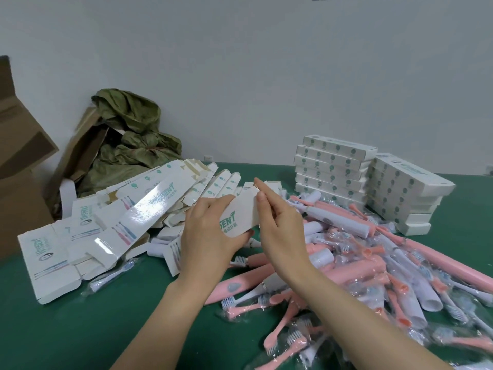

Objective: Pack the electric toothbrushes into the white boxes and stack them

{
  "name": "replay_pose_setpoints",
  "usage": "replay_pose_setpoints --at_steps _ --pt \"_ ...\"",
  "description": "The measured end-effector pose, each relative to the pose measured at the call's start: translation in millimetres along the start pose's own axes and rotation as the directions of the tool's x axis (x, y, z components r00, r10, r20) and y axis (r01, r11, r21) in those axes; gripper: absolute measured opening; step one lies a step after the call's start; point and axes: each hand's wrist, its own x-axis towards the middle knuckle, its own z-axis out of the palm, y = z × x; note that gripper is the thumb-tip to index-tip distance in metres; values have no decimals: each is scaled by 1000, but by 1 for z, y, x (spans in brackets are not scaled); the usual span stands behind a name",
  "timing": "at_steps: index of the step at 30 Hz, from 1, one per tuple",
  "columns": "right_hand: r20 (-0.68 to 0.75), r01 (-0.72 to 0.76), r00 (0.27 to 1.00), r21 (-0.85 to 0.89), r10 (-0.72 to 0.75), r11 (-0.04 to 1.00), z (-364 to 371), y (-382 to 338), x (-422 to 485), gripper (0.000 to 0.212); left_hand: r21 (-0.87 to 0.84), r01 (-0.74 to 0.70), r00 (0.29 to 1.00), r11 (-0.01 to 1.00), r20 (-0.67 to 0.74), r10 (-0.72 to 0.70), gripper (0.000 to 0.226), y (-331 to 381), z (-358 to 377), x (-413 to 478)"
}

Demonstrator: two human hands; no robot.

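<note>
My left hand grips a white toothbrush box with green lettering, fingers curled round its near end. Over the box's far end hovers my right hand, thumb and fingertips touching the open flap. Below and to the right lies a heap of pink electric toothbrushes and brush heads in clear wrap. Flat unfolded white boxes are piled at the left. Two stacks of packed white boxes stand at the back right.
All of it rests on a green table. Brown cardboard cartons and a crumpled olive-green bag stand at the back left against a pale wall.
</note>
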Motion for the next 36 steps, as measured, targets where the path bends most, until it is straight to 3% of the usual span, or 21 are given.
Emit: replay_pose_setpoints --at_steps 12,15,18,20,22,24,26,27,29,31,33,36 --pt "193 221 966 -279 -171 935 9 1 -10 52 -68 -8 998 998 -58 4 47 1 -2 0" --pt "363 298 916 -325 -172 898 -8 -7 5 63 -24 -37 999 999 -1 37 55 -5 -8 3" --pt "569 465 799 -384 -192 798 -30 -14 18 76 -18 -102 993 995 54 102 60 -4 -9 10" --pt "575 510 791 -429 -211 745 -43 -19 25 69 -28 -159 985 987 58 160 61 3 -5 14" --pt "480 502 836 -473 -266 724 -60 -22 31 61 -4 -170 985 985 7 170 66 11 2 15" --pt "328 461 884 -493 -334 737 -83 -22 40 58 -10 -94 991 996 -94 92 67 13 7 16" --pt "73 361 925 -483 -374 798 -110 -17 50 55 -40 -49 993 998 -106 44 57 7 11 15" --pt "-95 282 927 -465 -364 839 -123 -13 55 52 -45 -31 999 999 -43 29 50 1 14 14" --pt "-426 102 858 -402 -285 910 -147 -1 63 49 2 8 990 1000 143 -8 38 -13 24 9" --pt "-643 -47 739 -348 -202 936 -171 14 71 50 42 26 960 999 276 -37 29 -23 33 3" --pt "-735 -154 665 -312 -135 937 -193 29 78 52 24 29 933 999 358 -36 23 -27 40 0" --pt "-756 -272 649 -335 -85 902 -217 48 88 53 45 -37 908 998 420 15 20 -27 46 3"
